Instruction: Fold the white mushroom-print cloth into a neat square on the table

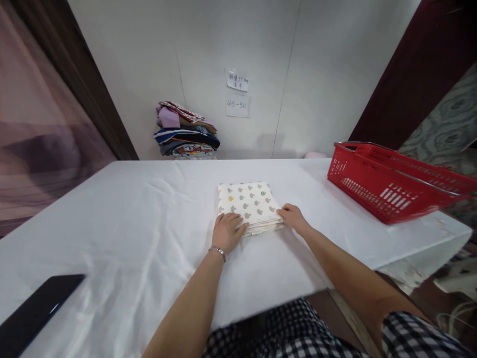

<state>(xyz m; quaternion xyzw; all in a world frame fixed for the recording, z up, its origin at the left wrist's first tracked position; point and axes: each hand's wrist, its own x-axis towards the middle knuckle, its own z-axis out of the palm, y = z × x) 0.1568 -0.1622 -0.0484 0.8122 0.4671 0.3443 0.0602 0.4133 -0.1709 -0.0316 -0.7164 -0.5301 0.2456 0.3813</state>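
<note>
A folded white cloth [248,199] with grey printed motifs, plus a yellow one and a green one, lies on the white-covered table. Its near edge shows several stacked layers. My left hand [228,231], with a bracelet at the wrist, rests on the cloth's near left corner, fingers flat on top and thumb stretched apart along the near edge. At the near right corner my right hand [292,217] is closed, pinching the cloth's edge between thumb and fingers.
A red plastic basket [380,186] with metal handles stands at the right of the table [122,223]. A stack of folded fabrics [188,134] sits behind the far edge, by the wall. A dark flat device [40,308] lies at the near left. Paper notes [237,105] hang on the wall.
</note>
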